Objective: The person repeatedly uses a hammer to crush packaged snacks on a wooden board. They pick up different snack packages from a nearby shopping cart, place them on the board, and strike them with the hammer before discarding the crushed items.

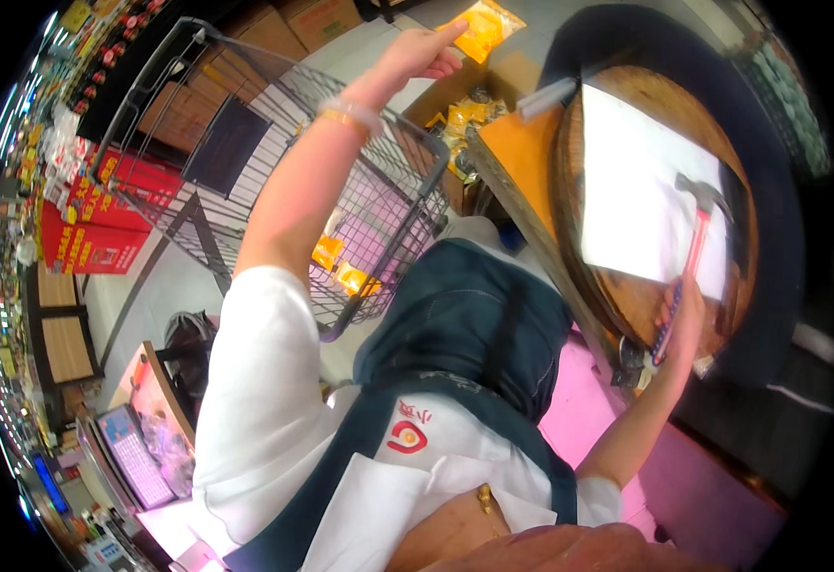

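Observation:
My left hand (420, 57) is stretched out at the top of the view, holding a yellow plastic packet (488, 30) by its edge, the thumb on top. Below it stands an open cardboard box (427, 100) with several yellow packets (470, 118) in it. My right hand (683, 318) grips a claw hammer (699, 232) by its red and dark handle. The hammer's head is over a white sheet or board (646, 193), which lies on a round wooden block (620, 300). Whether the head touches the white surface I cannot tell.
A wire shopping cart (420, 211) stands at my left, with yellow packets (356, 279) inside. A blurred grey object (547, 98) sits at the block's left edge, beside an orange panel (524, 161). Red signs (95, 243), stocked shelves and a keyboard (134, 457) are farther left.

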